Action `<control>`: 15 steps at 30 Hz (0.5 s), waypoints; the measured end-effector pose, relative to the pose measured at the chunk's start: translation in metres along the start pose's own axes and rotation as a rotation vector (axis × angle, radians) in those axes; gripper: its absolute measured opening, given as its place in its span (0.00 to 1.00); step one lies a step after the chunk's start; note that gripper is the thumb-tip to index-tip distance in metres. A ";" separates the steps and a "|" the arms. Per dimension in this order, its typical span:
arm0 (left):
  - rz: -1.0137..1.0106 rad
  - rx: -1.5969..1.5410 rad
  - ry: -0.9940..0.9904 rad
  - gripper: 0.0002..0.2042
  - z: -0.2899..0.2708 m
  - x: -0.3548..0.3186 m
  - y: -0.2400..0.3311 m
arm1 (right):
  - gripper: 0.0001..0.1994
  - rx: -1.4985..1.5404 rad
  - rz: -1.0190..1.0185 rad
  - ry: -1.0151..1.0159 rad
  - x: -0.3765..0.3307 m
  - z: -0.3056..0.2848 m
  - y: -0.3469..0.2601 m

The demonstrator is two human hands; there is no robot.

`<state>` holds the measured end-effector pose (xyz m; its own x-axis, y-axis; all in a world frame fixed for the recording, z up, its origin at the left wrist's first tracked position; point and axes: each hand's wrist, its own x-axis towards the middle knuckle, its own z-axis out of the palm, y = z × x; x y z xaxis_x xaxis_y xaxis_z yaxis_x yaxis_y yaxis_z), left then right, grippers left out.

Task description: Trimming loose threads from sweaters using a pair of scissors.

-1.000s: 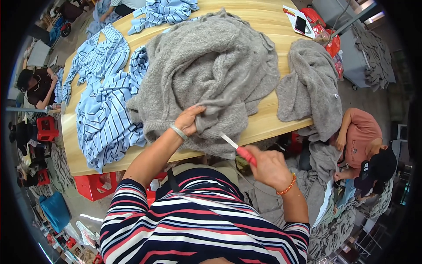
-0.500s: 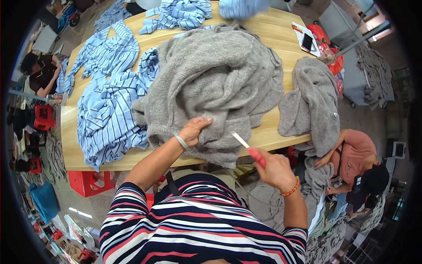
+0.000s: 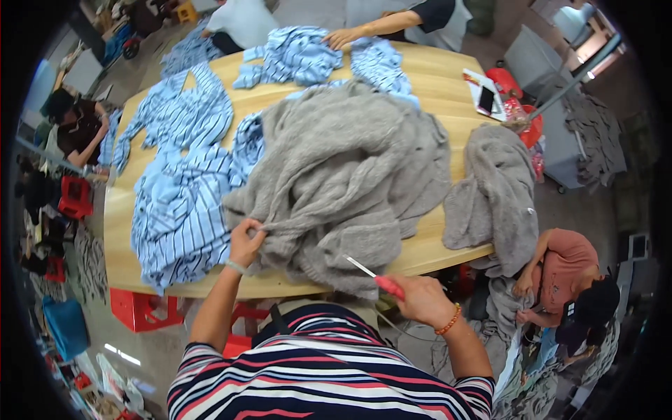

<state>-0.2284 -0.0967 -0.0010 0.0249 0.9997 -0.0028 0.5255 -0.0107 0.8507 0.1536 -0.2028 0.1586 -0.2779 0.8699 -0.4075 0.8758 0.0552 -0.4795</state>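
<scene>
1. Left hand had its fingers closed in a pinch on an edge of the large grey fuzzy knitted garment. The pinch bunched that edge up at the near side of the pile, probably to keep one spot taut and in reach.
2. Right hand was wrapped tight around the red handle of a small red-handled tool with a thin pale blade. The blade pointed up-left toward the garment's near hem. Its tip looked just short of the knit, but it was too small to tell if it touched.
3. The grey garment lay heaped across the middle of the long pale wooden counter, its lower edge hanging slightly over the near rim, close to both hands.
4. A second grey knitted piece was draped over the counter's right end, set apart from the one in hand.
5. Blue-and-white striped shirts were spread on the left half, just beside and partly under the grey pile.
6. Another person's hand rested on striped cloth at the far edge.
7. A phone lay on the far right corner.
8. A seated person in a pink top sat low beside the right end, handling grey cloth.
</scene>
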 end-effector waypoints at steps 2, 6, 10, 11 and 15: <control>0.148 -0.009 0.148 0.04 -0.022 0.002 0.048 | 0.18 0.016 -0.025 -0.035 0.003 -0.002 -0.007; 0.290 -0.594 0.117 0.05 -0.078 0.006 0.200 | 0.21 -0.053 -0.166 -0.157 0.019 -0.015 -0.029; 0.580 -0.799 -0.041 0.06 -0.090 0.000 0.313 | 0.21 -0.064 -0.499 0.221 0.045 -0.030 -0.058; 0.682 -0.877 -0.150 0.07 -0.088 0.002 0.326 | 0.18 -0.046 -0.575 0.378 0.052 -0.035 -0.067; 0.950 -0.770 -0.180 0.07 -0.108 0.023 0.336 | 0.09 0.109 -0.657 0.744 0.052 -0.077 -0.066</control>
<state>-0.1427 -0.0748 0.3414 0.2717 0.5849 0.7643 -0.4010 -0.6531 0.6424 0.1116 -0.1228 0.2292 -0.3433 0.7706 0.5370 0.5857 0.6226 -0.5189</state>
